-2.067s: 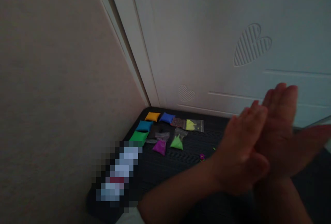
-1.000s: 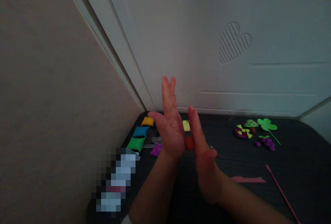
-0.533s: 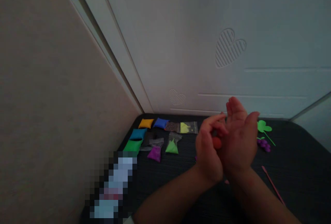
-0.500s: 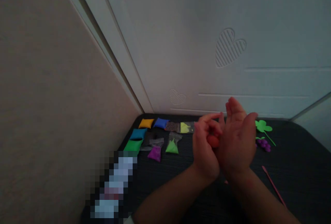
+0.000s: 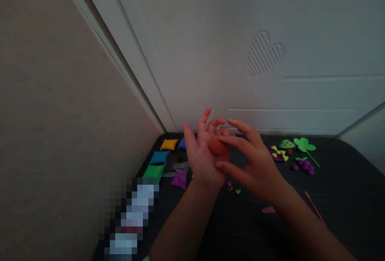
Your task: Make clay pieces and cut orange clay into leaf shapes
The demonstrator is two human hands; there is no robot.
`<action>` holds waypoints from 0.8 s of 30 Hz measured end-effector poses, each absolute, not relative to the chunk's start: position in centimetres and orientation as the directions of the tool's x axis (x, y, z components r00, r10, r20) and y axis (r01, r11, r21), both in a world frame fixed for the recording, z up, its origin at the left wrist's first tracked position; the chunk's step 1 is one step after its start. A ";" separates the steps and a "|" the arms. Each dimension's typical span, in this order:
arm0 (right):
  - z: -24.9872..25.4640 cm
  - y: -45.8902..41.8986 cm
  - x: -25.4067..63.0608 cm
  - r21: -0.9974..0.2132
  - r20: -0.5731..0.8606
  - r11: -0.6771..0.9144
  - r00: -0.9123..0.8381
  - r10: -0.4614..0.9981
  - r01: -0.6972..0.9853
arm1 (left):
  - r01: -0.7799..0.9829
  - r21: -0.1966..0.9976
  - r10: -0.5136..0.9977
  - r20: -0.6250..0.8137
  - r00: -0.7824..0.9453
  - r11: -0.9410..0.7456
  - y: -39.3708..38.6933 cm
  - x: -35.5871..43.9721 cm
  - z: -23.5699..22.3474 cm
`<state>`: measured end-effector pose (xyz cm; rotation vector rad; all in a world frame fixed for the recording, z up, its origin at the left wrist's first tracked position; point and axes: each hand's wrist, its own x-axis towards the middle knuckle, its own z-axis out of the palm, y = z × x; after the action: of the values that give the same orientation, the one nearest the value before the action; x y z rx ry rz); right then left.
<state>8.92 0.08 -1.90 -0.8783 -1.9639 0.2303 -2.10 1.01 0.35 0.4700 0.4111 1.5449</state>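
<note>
A smooth orange-red ball of modelling clay (image 5: 217, 147) lies in the palm of my left hand (image 5: 204, 156), which is turned up with its fingers loosely spread. From the right, my right hand (image 5: 255, 158) reaches over it, thumb and forefinger at the near side and top of the ball. Its other fingers are stretched apart above the left fingertips. Below the hands on the dark table are a tiny purple clay flower (image 5: 229, 185) and a small green clay sprig (image 5: 238, 191).
Clay packets line the left: yellow (image 5: 169, 144), blue (image 5: 160, 157), green (image 5: 154, 171) and purple (image 5: 179, 180). At right lie a green clover (image 5: 304, 144), purple grapes (image 5: 306, 166), a mushroom (image 5: 287, 144) and a purple-yellow piece (image 5: 278, 153). Pink tools (image 5: 314, 206) rest nearer. A white panel stands behind.
My hands have moved left and come apart from cupping the clay ball between the palms. The left palm now faces up under the ball, and the right fingers have come onto it.
</note>
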 end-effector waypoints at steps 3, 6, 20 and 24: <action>-1.9 0.2 9.0 -0.467 0.711 0.721 -0.267 0.650 0.511 | -0.840 0.543 0.997 0.064 0.046 0.004 0.7 -1.7 0.5; -1.5 0.1 10.0 -0.439 0.734 0.698 -0.222 0.642 0.567 | -0.800 0.599 0.986 0.105 0.130 0.041 0.9 -1.9 0.3; -0.8 -0.1 12.3 -0.461 0.755 0.722 -0.199 0.625 0.516 | -0.605 0.744 0.819 0.140 0.556 0.284 1.7 -2.6 -0.9; -0.7 -0.3 12.3 -0.457 0.768 0.724 -0.181 0.614 0.517 | -0.625 0.670 0.786 0.098 0.610 0.401 1.4 -2.1 -1.1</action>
<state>12.27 -0.28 -0.70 -0.8830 -1.8364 0.1115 -2.15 1.37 -1.11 0.7297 0.2491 0.9037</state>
